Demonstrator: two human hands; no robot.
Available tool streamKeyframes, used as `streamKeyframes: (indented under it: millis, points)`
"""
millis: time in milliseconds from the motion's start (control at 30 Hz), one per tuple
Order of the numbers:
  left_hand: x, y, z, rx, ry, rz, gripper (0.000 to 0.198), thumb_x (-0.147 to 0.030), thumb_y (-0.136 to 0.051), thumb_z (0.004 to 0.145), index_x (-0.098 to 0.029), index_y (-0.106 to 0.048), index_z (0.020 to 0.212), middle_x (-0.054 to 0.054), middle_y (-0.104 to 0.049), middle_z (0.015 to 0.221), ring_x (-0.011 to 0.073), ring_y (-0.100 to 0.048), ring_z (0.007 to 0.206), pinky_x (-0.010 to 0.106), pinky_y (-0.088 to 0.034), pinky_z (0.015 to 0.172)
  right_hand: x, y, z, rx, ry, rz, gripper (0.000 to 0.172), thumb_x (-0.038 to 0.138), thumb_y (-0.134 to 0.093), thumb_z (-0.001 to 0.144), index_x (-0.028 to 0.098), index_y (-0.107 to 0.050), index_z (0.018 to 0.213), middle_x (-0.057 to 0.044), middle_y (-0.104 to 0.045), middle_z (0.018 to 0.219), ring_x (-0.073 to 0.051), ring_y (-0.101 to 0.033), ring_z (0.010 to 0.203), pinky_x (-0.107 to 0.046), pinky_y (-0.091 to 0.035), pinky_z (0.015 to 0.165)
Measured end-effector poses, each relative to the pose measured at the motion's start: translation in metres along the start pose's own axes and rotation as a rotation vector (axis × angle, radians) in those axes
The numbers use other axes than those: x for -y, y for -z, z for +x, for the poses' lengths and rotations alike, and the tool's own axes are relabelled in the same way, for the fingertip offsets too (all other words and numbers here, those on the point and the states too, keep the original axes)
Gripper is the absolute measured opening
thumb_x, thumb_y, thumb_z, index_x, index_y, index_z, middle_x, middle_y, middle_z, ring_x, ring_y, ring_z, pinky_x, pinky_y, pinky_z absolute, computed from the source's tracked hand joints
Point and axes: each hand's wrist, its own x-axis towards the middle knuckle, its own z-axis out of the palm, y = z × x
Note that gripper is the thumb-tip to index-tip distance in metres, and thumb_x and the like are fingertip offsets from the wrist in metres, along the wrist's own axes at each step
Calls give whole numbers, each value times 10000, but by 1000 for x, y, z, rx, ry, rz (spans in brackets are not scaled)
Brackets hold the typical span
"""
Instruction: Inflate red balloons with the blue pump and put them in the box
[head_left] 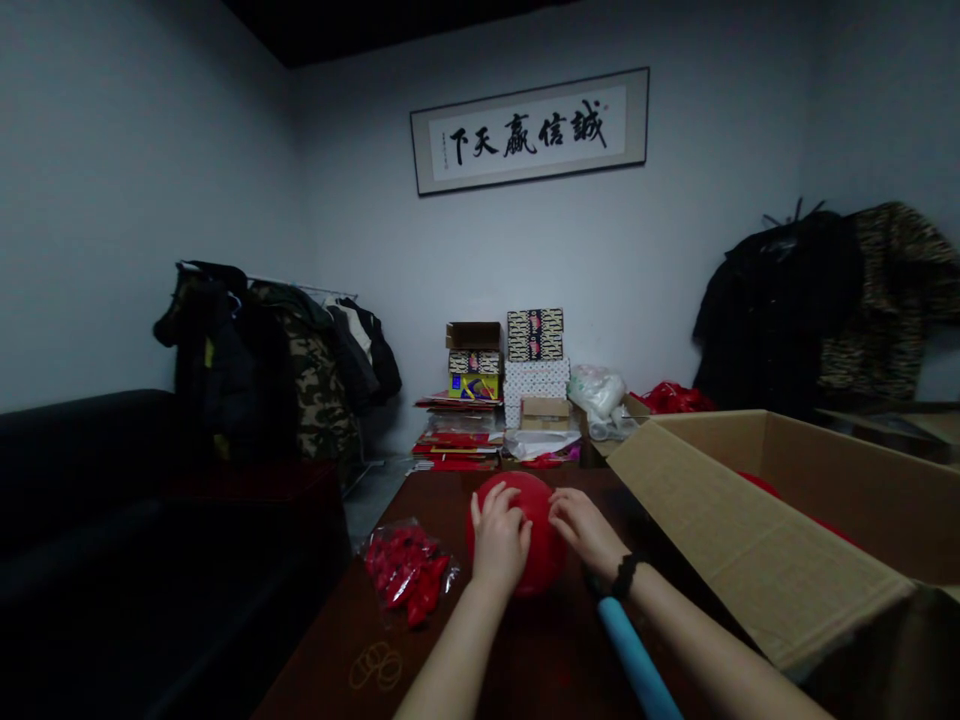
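An inflated red balloon (pixel 546 570) is in front of me above the dark table, partly covered by my hands. My left hand (pixel 501 530) is on its near side, fingers bent and closed against it. At its right edge my right hand (pixel 586 526) has its fingertips pinched together; the exact bit of balloon between them is hidden. Below my right wrist lies a light blue tube with a black end (pixel 636 655), which looks like a balloon pump. Left of the balloon is a clear plastic bag of red balloons (pixel 405 565). Several thin rubber bands (pixel 375 667) lie nearer to me.
A large open cardboard box (pixel 750 530) with something red inside stands at the right, its flap leaning toward the table (pixel 322 655). Stacked boxes (pixel 536 380) and red flat packs (pixel 454 450) are behind. A dark sofa (pixel 97 560) is at the left, near hanging coats (pixel 315 370).
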Motion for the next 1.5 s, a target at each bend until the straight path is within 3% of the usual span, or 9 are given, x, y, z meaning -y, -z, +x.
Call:
streamKeyframes:
  millis: [333,767,1267,1500]
  points:
    - [11,3,-8,36,111,-122,89,-173,-609,734,-207,-650,662,64,-601,1197,270,-425,1226,604,-238,1023,21,-28,0,-1,86,63,80,170,-486,828,210,-552,805,-60,-567,997,-193,-504,1008,-384,-417,918]
    - [22,1,-6,110,250,-409,107,-144,-629,689,-206,-685,622,72,-658,1085,247,-501,1155,478,-383,981,34,-15,-7,40,236,-7,130,238,-469,870,226,-598,874,-60,-565,1046,-190,-488,1021,-376,-423,903]
    - [25,-6,-7,42,340,-527,117,-137,-604,676,-183,-669,591,76,-619,1047,209,-567,1006,381,-403,933,30,-20,-12,-48,138,2,67,198,-507,845,219,-564,874,-48,-584,1061,-176,-485,1076,-358,-399,967]
    - [30,-9,-4,-39,369,-440,114,-157,-592,681,-181,-657,590,71,-616,1032,213,-562,996,394,-406,924,42,-27,-36,-87,83,-57,58,208,-501,840,219,-551,867,-50,-566,1034,-200,-486,1060,-477,-267,1062]
